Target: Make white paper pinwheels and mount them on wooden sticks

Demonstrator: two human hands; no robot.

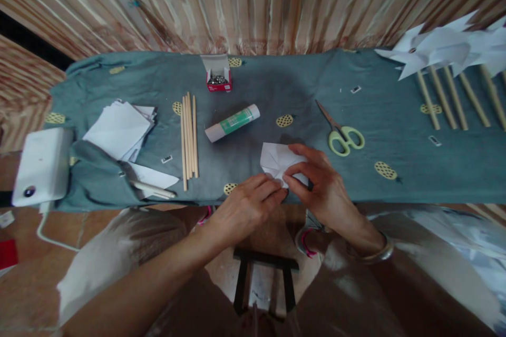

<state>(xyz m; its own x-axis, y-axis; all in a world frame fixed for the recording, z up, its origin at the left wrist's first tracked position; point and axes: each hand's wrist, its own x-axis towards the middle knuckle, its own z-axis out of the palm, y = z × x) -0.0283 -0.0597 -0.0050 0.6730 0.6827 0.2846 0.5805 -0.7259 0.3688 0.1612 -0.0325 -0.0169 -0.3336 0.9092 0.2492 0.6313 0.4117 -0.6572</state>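
A folded white paper piece (pixel 276 160) lies on the grey-blue cloth (pixel 300 89) near the front edge. My left hand (pixel 247 205) pinches its near corner with closed fingers. My right hand (pixel 322 181) covers the paper's right side, fingers curled and pressing its folds together. A glue stick (pixel 232 122) lies just beyond the paper to the left, and green-handled scissors (pixel 340 134) lie to the right of it.
Several wooden sticks (pixel 188 137) lie left of the glue. A stack of white paper squares (pixel 118 129) and a white device (pixel 41 166) sit at the left. A small box of pins (pixel 218 78) stands at the back. Finished paper pinwheels on sticks (pixel 446 63) lie at the far right.
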